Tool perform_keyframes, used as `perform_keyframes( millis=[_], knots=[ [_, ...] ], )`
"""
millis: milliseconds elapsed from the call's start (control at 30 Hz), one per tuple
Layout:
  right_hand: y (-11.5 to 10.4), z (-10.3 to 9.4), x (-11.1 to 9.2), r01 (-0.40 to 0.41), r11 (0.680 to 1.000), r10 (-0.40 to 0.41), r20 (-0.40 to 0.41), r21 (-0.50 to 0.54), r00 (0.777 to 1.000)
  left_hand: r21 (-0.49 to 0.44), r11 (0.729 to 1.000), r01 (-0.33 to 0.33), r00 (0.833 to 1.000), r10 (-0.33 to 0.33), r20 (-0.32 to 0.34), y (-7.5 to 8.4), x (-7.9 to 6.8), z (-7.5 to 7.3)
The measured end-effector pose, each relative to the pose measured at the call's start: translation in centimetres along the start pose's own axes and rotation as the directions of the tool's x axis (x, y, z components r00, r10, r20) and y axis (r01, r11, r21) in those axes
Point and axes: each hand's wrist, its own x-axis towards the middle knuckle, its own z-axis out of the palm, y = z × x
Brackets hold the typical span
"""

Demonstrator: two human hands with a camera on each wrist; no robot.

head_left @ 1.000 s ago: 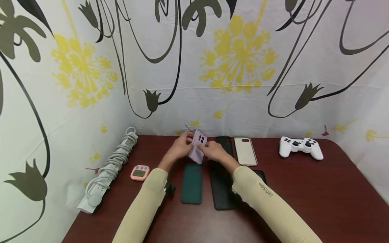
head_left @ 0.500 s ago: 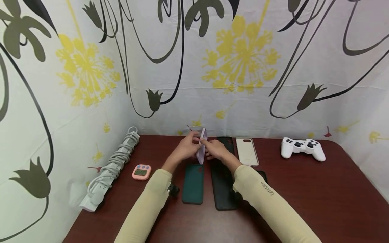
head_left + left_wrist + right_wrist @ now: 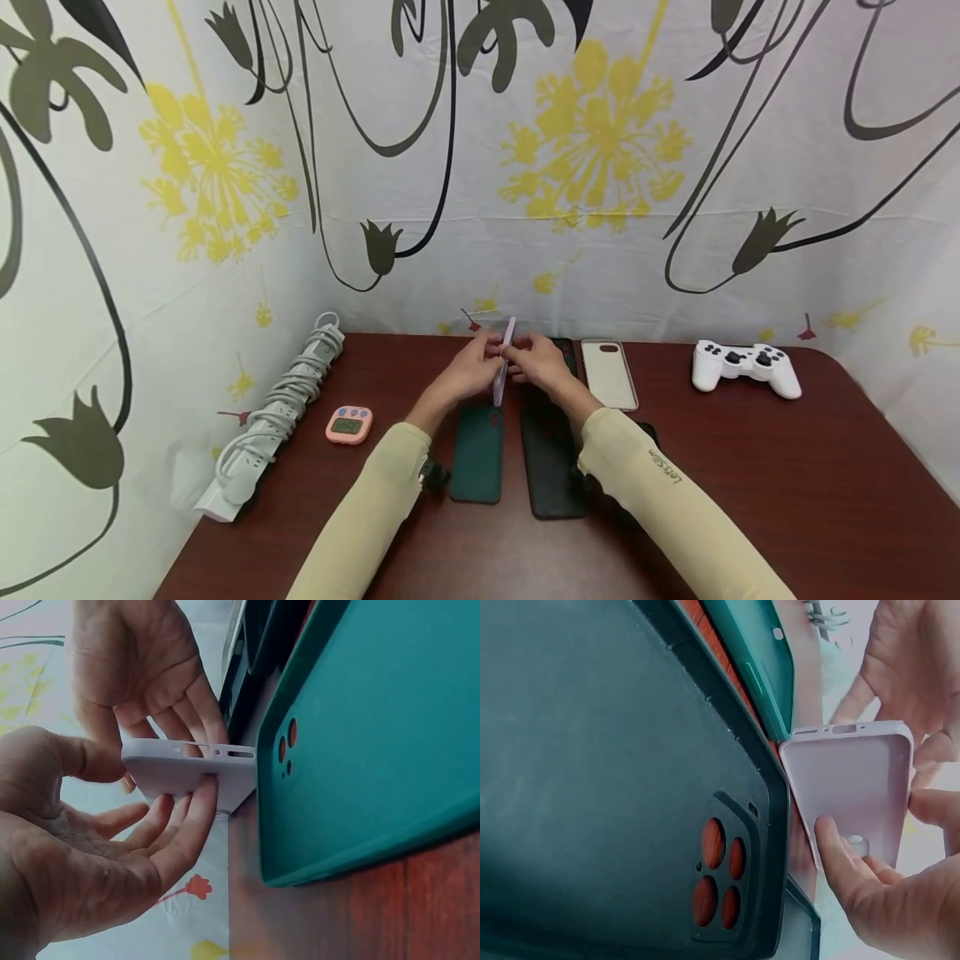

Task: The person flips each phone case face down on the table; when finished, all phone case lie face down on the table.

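Note:
A lilac phone case (image 3: 498, 391) stands on its edge between both hands, turned nearly edge-on to the head view. My left hand (image 3: 468, 367) holds it from the left; in the left wrist view its thumb is at the upper edge and its fingers touch the outer back (image 3: 240, 778). From the other side my right hand (image 3: 546, 364) grips it; the right wrist view has the thumb at the rim and fingertips against the hollow inside (image 3: 847, 772). Just in front of it lies a green phone case (image 3: 477, 458), beside a large black phone case (image 3: 551, 471).
Behind the right hand lie another dark case (image 3: 567, 354) and a cream phone case (image 3: 607, 375). A white game controller (image 3: 746, 367) sits at the back right. On the left are a pink timer (image 3: 348, 425) and a power strip (image 3: 281, 408) wrapped in its cord. Patterned cloth hangs behind.
The lilac case has turned from showing its back with the camera holes to nearly edge-on. Both hands have shifted slightly right, and the head view has moved a little.

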Motion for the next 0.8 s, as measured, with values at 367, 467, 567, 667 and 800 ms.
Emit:
perform_keyframes(
  millis=[367, 467, 567, 667, 800],
  knots=[
    [-0.1, 0.4, -0.3, -0.036, 0.965, 0.045, -0.029, 0.259, 0.999, -0.137, 0.979, 0.153, 0.984, -0.138, 0.110, -1.8, 0.4, -0.4],
    [0.0, 0.4, -0.5, -0.035, 0.962, 0.049, -0.046, 0.271, 0.998, -0.144, 0.978, 0.153, 0.984, -0.137, 0.116, -1.8, 0.5, -0.3],
    [0.1, 0.4, -0.6, -0.036, 0.963, 0.055, -0.062, 0.269, 0.997, -0.142, 0.978, 0.150, 0.983, -0.133, 0.122, -1.8, 0.5, -0.2],
    [0.0, 0.4, -0.7, -0.031, 0.966, 0.053, -0.077, 0.256, 0.996, -0.144, 0.978, 0.148, 0.982, -0.128, 0.140, -1.9, 0.5, -0.4],
    [-0.4, 0.3, -0.8, -0.023, 0.972, 0.044, -0.088, 0.232, 0.995, -0.174, 0.973, 0.152, 0.980, -0.125, 0.157, -2.1, 0.4, -1.0]
  ],
)
